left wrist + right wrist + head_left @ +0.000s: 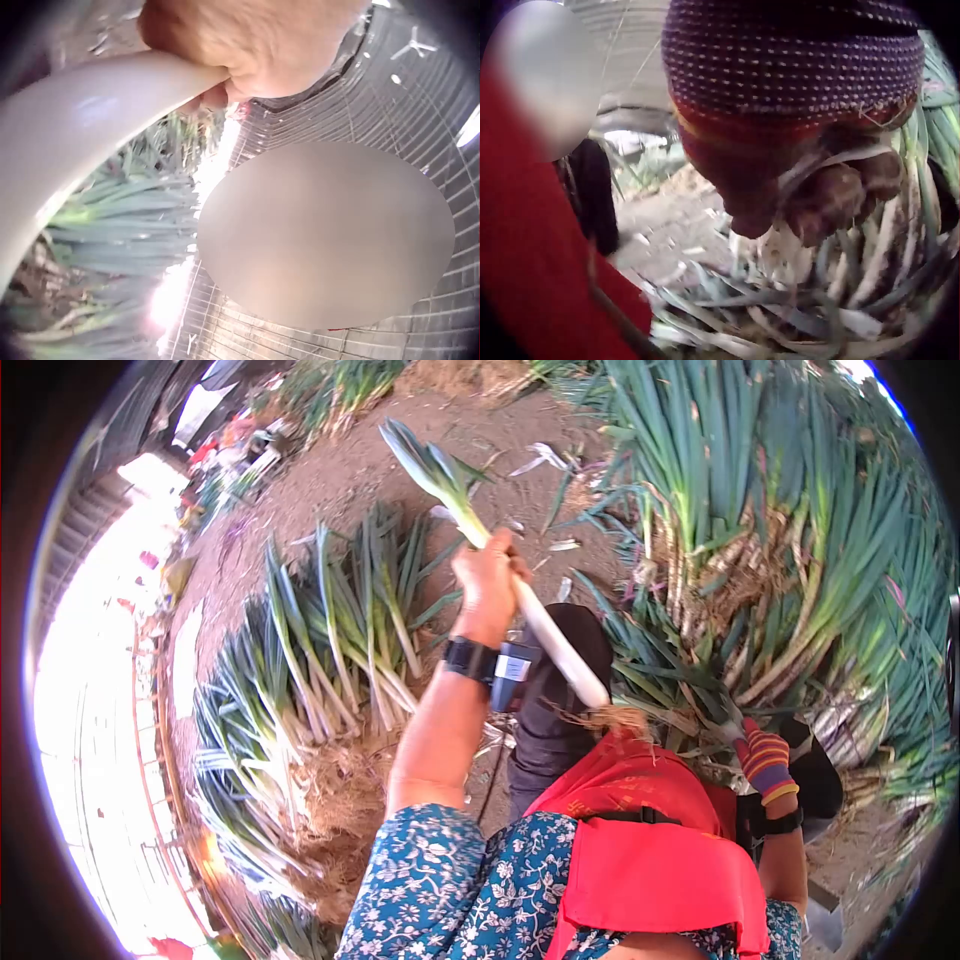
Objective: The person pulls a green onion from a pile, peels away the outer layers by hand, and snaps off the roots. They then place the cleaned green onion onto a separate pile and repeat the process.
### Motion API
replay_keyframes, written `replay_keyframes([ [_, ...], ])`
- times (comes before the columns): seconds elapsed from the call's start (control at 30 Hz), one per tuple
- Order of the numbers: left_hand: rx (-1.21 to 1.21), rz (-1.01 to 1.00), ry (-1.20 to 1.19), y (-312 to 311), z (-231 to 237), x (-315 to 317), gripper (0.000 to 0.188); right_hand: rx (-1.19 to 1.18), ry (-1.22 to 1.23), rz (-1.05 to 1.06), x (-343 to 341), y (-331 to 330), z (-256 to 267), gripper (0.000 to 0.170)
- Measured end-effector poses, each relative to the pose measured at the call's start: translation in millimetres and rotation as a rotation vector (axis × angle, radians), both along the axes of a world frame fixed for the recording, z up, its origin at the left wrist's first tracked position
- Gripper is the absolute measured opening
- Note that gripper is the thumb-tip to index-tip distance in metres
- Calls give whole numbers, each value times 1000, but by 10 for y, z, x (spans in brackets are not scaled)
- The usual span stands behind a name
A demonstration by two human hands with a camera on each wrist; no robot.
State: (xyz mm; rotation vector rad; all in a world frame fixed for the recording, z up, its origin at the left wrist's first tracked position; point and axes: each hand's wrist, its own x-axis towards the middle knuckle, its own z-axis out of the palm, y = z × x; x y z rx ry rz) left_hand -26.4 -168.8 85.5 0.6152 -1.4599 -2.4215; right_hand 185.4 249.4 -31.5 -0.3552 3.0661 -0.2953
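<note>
My bare left hand [487, 588] grips a leek [560, 645] partway along its stalk. Green leaves point up and away, while the white shank runs down to a rooted end over my lap. In the left wrist view the pale shank [82, 101] passes close under the fist. Low on the right, my right hand [765, 762] wears a striped knit glove. Its fingers [825, 199] are curled, and a pale strip of leek leaf [832, 159] shows between them in the right wrist view.
Trimmed-looking leeks [320, 660] lie in a pile on the left, roots toward me. A large heap of leafy leeks [790, 490] fills the right. Peeled scraps [543, 457] dot the dirt floor [350, 470]. A red apron [660, 860] covers my lap.
</note>
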Motion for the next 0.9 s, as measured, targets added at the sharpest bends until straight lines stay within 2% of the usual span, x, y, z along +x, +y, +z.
replay_keyframes([
  [0.03, -161, 60, -29, -251, 108, 33, 18, 144, -90, -13, -44, 77, -200, 37],
  [0.1, -424, 45, -26, -990, 251, 142, 14, 126, -37, 40, -151, 46, -387, 40],
  [0.13, -939, 2, -128, -1413, 386, 268, 22, 117, 12, 63, -164, 77, -465, 43],
  [0.17, -931, -139, -37, -2477, 70, 139, 35, 92, 100, 107, -209, 67, -745, 41],
  [0.2, -1268, -203, -47, -3032, 74, 197, 36, 86, 181, 123, -232, 105, -902, 39],
  [0.23, -1237, -246, -133, -3584, 51, 338, 38, -54, -132, 33, -362, -165, -484, 34],
  [0.27, -1055, -237, -212, -4046, 42, 438, 40, 86, -243, -108, -434, -155, -785, 31],
  [0.3, -713, -164, -284, -4438, 57, 537, 43, 145, -295, -55, -458, -213, -634, 34],
  [0.33, -527, -90, -325, -4592, 90, 647, 46, 241, -231, -119, -451, -214, -738, 36],
  [0.4, -1041, 237, -239, -4759, -268, 211, 44, 38, -340, 202, -545, -10, -819, 33],
  [0.43, -1318, 203, -175, -4276, -252, 232, 43, 43, -345, 169, -558, 42, -903, 33],
  [0.47, -998, -172, -162, -3333, -77, 194, 40, -72, -340, -81, -609, 79, -994, 36],
  [0.5, -1195, -316, 69, -2432, -57, 160, 38, -191, -327, -325, -666, 122, -1079, 42],
  [0.53, -746, -323, 18, -1244, 243, 206, 36, -190, -320, -343, -718, 192, -1128, 42],
  [0.6, -559, -620, 222, -27, 456, 297, 35, -331, -293, -840, -907, 411, -1256, 59],
  [0.63, -587, -746, 368, 485, 633, 382, 35, -332, -285, -855, -962, 552, -1423, 59],
  [0.67, -553, -882, 472, 866, 822, 443, 50, -382, -138, -980, -1002, 676, -1598, 61],
  [0.7, -323, -989, 592, 1155, 901, 487, 55, -408, -56, -1071, -1064, 771, -1700, 61],
  [0.77, -26, -1188, 788, 1597, 1053, 556, 52, -442, 37, -1165, -1182, 932, -1791, 60],
  [0.83, 143, -1317, 878, 1875, 1182, 649, 50, -892, -192, -1288, -1308, 1044, -1755, 59],
  [0.87, 179, -1345, 892, 1950, 1214, 707, 48, -1111, -117, -1204, -1411, 1091, -1928, 46],
  [0.9, 197, -1351, 895, 1999, 1254, 722, 47, -1115, -132, -1195, -1430, 1146, -2085, 46],
])
